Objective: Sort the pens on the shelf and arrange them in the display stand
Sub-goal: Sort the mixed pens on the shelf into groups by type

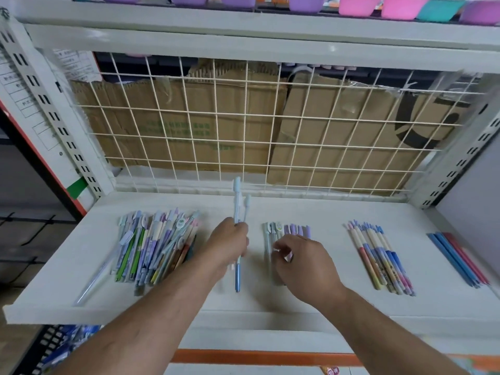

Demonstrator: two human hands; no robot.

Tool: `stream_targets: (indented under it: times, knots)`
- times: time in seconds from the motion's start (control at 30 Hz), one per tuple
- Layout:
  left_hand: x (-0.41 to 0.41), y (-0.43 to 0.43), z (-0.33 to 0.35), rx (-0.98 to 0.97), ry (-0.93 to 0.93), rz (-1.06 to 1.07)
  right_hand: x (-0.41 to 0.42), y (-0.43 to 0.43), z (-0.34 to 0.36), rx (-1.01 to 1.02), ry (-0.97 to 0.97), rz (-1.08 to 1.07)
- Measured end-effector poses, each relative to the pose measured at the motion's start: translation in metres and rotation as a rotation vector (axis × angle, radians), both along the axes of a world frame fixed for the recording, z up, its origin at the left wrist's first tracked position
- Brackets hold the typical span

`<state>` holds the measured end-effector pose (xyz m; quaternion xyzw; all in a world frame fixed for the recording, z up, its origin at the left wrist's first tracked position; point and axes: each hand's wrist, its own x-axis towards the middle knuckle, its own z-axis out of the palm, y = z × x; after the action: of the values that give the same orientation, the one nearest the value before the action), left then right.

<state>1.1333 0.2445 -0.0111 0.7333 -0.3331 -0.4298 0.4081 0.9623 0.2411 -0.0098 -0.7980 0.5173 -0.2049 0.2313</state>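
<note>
Two pens (237,209) stand upright, gripped by the left hand (232,240) above the shelf (338,212), beside the mixed pile (157,247). The right hand (305,263) curls its fingers (281,250) over a small group (297,230); whether they pinch one, I cannot tell.

Our left hand (230,243) grips two pens (237,201), caps pointing away from us, above the shelf (324,301). Just to its right, our right hand (303,263) curls its fingers onto the purple-capped pens (297,230). A mixed pile (157,244) lies to the left. Patterned pens (378,261) and blue and red pens (457,258) lie farther right, each group apart.
</note>
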Motion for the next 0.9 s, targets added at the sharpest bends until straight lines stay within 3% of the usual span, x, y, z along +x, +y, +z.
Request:
stream_targets:
  times: [0.1,0.17,0.33,0.63,0.9]
  knots:
    - [-0.026,-0.003,0.011,-0.094,0.378,0.103,-0.012,-0.003,0.002,0.077,-0.109,0.014]
    - [-0.042,-0.004,0.016,-0.109,0.502,0.120,-0.022,-0.006,0.006,0.117,-0.169,0.018]
    - [-0.089,-0.007,0.020,-0.110,0.556,0.075,-0.056,-0.011,0.017,0.218,-0.277,0.041]
    - [-0.173,-0.031,0.016,-0.138,0.758,0.078,-0.133,-0.024,0.021,0.454,-0.355,-0.104]
    - [-0.245,-0.046,0.023,-0.103,0.873,-0.018,-0.198,-0.036,0.020,0.505,-0.484,-0.123]
